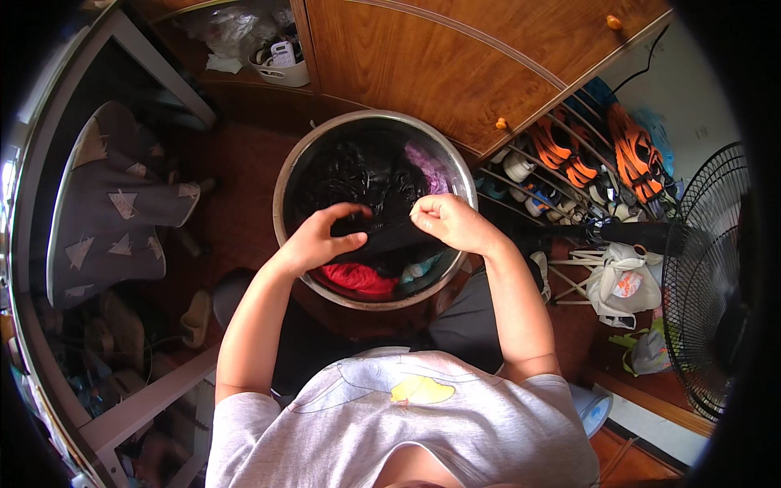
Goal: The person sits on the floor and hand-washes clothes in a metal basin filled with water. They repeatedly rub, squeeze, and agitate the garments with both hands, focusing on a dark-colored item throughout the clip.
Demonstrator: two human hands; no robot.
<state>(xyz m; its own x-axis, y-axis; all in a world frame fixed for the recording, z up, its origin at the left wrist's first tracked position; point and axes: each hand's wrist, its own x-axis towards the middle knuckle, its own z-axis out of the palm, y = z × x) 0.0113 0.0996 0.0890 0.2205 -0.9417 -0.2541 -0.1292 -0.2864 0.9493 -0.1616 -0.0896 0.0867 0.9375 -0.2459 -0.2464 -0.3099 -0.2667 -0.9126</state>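
Note:
A round metal basin (pixel 282 201) stands before me, holding wet laundry in water. Black cloth (pixel 366 165) fills most of it. Purple cloth (pixel 429 168) shows at the far right side, red cloth (pixel 357 279) and a pale green piece (pixel 420 268) at the near side. My right hand (pixel 454 222) is over the right rim, its fingers curled shut on an edge of the black cloth. Over the left part of the basin is my left hand (pixel 320 238), with thumb and fingers apart above the black cloth; its fingertips are slightly blurred.
A wooden cabinet (pixel 415 67) stands close behind the basin. On the right are a shoe rack (pixel 549 174) with shoes and orange fins (pixel 634 152), a black fan (pixel 701 280) and a white bag (pixel 622 287). A cloth-covered chair (pixel 116 213) and a slipper (pixel 196 318) are at left.

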